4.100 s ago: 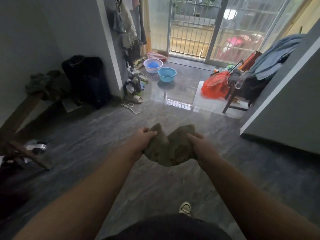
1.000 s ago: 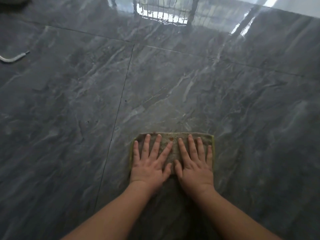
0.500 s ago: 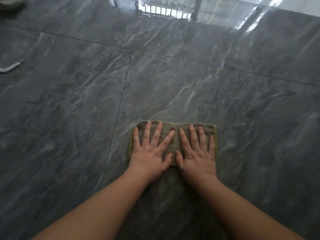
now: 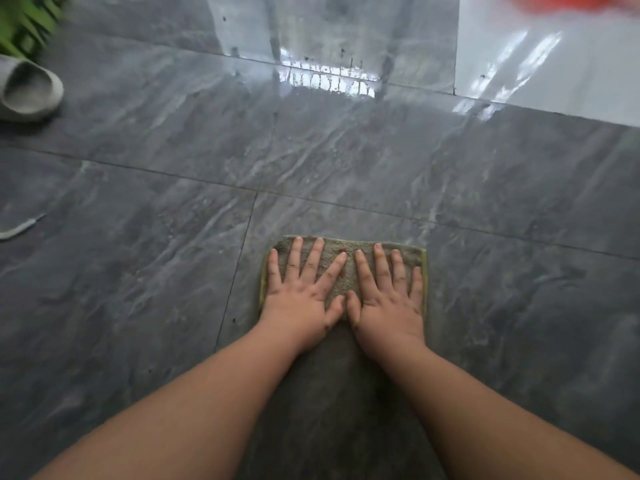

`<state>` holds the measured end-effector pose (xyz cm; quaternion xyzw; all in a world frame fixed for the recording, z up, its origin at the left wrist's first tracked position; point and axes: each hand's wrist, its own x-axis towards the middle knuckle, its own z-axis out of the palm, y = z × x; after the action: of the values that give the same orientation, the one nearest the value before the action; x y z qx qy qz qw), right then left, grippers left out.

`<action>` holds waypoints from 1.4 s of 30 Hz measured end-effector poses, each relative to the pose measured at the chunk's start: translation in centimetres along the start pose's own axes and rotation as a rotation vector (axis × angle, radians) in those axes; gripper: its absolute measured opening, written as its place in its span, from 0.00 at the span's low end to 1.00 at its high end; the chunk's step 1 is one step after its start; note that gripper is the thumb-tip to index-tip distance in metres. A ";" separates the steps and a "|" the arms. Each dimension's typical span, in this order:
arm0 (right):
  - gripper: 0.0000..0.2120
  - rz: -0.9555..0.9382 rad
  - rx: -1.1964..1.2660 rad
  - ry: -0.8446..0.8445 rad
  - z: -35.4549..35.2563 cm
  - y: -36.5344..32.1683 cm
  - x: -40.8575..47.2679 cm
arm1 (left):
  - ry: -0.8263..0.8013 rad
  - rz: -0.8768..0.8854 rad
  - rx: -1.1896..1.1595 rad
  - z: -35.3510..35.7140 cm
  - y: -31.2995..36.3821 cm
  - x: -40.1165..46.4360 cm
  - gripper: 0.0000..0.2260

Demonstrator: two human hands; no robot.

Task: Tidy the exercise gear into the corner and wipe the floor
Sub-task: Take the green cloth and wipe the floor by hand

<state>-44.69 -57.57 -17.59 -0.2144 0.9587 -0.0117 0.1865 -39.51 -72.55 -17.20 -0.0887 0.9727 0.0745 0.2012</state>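
Note:
A greenish-brown cloth (image 4: 346, 249) lies flat on the dark grey marbled floor tiles (image 4: 363, 161), just right of a tile seam. My left hand (image 4: 301, 292) presses on its left half with fingers spread and straight. My right hand (image 4: 386, 299) presses on its right half the same way, thumbs nearly touching in the middle. Both forearms reach forward from the bottom of the view. No exercise gear is in sight.
A grey slipper (image 4: 29, 91) lies at the far left, with something green and blurred (image 4: 27, 22) above it. A white cord end (image 4: 20, 228) sits at the left edge. A white tile (image 4: 554, 64) and a blurred orange thing (image 4: 571, 1) lie top right.
Four seconds ago I stood holding the bunched cloth in both hands. Since then it lies flat on the floor, and both hands have pushed it forward across the tiles toward the doorway.

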 end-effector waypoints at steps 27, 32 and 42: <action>0.32 0.017 0.008 0.015 -7.3 0.7 19.7 | -0.084 0.051 0.038 -9.5 -3.8 20.0 0.29; 0.33 0.010 -0.012 0.032 -7.2 0.7 19.8 | -0.062 0.049 0.044 -9.4 -3.7 19.9 0.29; 0.31 -0.004 0.049 -0.017 -6.0 0.8 16.0 | -0.007 -0.020 -0.002 -7.3 -2.2 16.4 0.30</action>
<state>-60.63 -63.84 -17.75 -0.2120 0.9560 -0.0336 0.1997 -56.66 -78.38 -17.49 -0.0986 0.9709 0.0739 0.2053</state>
